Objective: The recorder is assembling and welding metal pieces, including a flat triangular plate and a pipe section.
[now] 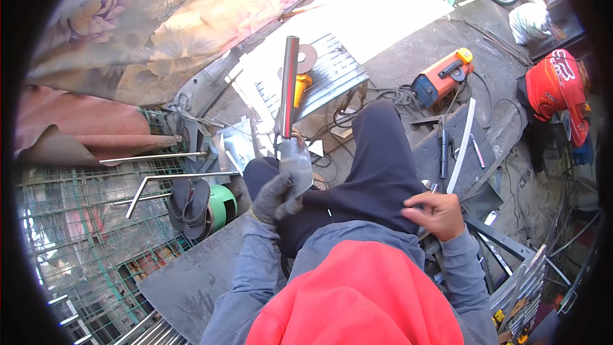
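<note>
My left hand (pixel 274 199), in a grey work glove, is closed around a flat, shiny metal plate (pixel 295 161) above my left thigh. A long polished metal tube (pixel 290 86) rises from the plate's far end; whether the two are joined I cannot make out. Over my right thigh, my bare right hand (pixel 438 214) is closed, thumb against curled fingers. Whatever it may hold is too small to name. Beyond the tube, a yellow angle grinder (pixel 302 84) with a round disc (pixel 306 57) lies on a low ridged metal stand (pixel 338 67), partly hidden by the tube.
An orange welding machine (pixel 440 80) with loose cables stands at the far right. To the left are a wire mesh (pixel 83 217), a bent metal rod (pixel 172 177), and a green cylinder (pixel 222 207). A red garment (pixel 554 86) is at the right edge. Metal strips lie nearby.
</note>
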Action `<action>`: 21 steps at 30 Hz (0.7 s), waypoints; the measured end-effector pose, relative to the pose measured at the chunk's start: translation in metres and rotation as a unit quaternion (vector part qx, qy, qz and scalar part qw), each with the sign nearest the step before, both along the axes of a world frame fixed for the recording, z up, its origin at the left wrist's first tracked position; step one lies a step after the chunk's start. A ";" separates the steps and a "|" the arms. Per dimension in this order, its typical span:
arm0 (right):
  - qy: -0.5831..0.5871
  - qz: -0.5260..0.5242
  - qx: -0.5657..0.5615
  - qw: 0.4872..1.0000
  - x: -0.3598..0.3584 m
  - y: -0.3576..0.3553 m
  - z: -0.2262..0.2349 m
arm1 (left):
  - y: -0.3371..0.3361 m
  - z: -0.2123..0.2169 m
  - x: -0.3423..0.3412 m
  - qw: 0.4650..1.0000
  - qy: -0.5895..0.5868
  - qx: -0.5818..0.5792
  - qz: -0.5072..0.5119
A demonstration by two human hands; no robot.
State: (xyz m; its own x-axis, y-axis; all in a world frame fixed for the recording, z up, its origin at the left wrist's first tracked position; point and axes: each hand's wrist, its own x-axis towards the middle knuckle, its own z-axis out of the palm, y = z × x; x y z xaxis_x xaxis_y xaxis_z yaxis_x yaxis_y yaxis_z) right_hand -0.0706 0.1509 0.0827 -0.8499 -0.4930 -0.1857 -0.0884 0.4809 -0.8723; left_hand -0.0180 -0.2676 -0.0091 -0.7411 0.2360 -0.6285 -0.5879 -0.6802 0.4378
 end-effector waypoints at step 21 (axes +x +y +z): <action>-0.152 -0.347 -0.167 0.910 -0.002 -0.061 0.025 | 0.054 -0.047 0.046 0.898 0.409 -0.151 -0.067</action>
